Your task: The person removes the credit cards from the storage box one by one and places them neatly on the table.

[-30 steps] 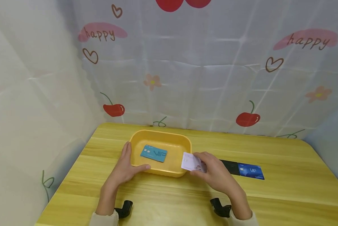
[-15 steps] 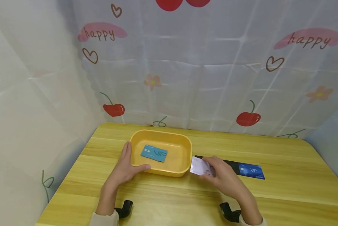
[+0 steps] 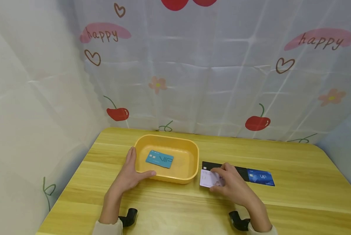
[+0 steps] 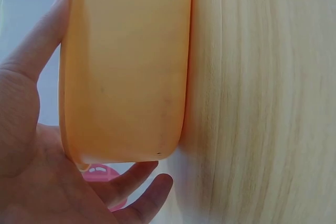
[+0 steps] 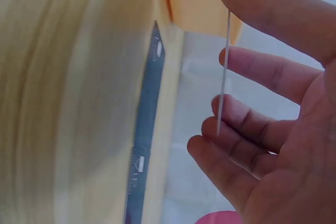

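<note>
My right hand (image 3: 233, 184) pinches a pale pinkish card (image 3: 208, 178) by its edges between thumb and fingers. In the right wrist view the card appears edge-on, raised off the table. Behind it lies a black card (image 3: 215, 165), partly hidden by the hand, touching a blue VIP card (image 3: 261, 177) on its right. A teal VIP card (image 3: 160, 159) rests inside a yellow plastic box (image 3: 181, 178); whether others lie beneath it I cannot tell. My left hand (image 3: 130, 174) holds the box's near left corner, thumb on the front rim and fingers against the left end.
The wooden table (image 3: 175, 205) has a rounded far edge against a patterned white curtain (image 3: 193, 81). Another pale curtain (image 3: 31, 98) hangs at the left. Black wrist-mounted pieces (image 3: 131, 217) sit under both forearms.
My right hand has carried the pale card right, from over the box's right rim to in front of the black card, and lowered it slightly. The left hand and box stay put.
</note>
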Demonstrator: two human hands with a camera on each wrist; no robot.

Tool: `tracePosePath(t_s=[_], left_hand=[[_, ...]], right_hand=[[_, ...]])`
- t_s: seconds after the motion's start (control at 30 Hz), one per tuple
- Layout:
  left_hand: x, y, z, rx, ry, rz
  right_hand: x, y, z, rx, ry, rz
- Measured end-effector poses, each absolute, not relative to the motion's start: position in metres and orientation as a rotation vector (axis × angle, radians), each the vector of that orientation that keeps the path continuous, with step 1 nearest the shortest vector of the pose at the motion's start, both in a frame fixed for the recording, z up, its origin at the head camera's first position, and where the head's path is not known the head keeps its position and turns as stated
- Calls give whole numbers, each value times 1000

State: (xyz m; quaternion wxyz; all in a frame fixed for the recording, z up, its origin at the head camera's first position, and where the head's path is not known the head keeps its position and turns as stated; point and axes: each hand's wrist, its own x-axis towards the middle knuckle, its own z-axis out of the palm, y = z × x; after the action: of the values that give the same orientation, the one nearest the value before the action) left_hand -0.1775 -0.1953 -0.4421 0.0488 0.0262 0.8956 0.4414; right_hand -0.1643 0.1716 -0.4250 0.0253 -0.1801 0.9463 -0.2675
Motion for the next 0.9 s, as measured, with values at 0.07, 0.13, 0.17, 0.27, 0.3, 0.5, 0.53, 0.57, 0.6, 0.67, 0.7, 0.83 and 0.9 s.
tracePosePath(t_s=[0.07,0.13,0.17,0.27,0.3,0.5,0.53,0.57,0.6,0.67,0.7,0.83,0.9], left_hand=[[-178,-196,-442,77,2730,1345],[-178,-196,-442,72,2731,1343],[-178,-196,-443,69,2731,1342],[-178,-196,-443,70,2737,1340],[-178,-196,-443,72,2739,1340],[-179,-195,-443,74,2744,1341],[-179,-195,-443,72,2742,1342],[-179,-195,-443,69,2740,1342],[-179,-195,-442,67,2737,1346],[-179,-194,-441,65,2732,1347],[-179,-195,-441,65,2732,1347],[-179,-195,-441,69,2736,1338],[-179,-195,-441,70,2733,1342]], right_hand=[[-166,170,-428,-573,2915,-808],[-167,169,-430,-583,2907,-788],[-167,168,-432,-581,2903,-778],[-168,166,-434,-554,2900,-733],[-168,165,-434,-544,2901,-714],[-169,165,-439,-512,2903,-631],[-169,164,-439,-506,2901,-623],[-168,164,-440,-500,2899,-612],[-168,164,-440,-494,2897,-602],[-168,164,-440,-478,2894,-579],[-168,163,-440,-470,2893,-569],[-167,163,-442,-461,2888,-551],[-167,163,-442,-462,2887,-554]])
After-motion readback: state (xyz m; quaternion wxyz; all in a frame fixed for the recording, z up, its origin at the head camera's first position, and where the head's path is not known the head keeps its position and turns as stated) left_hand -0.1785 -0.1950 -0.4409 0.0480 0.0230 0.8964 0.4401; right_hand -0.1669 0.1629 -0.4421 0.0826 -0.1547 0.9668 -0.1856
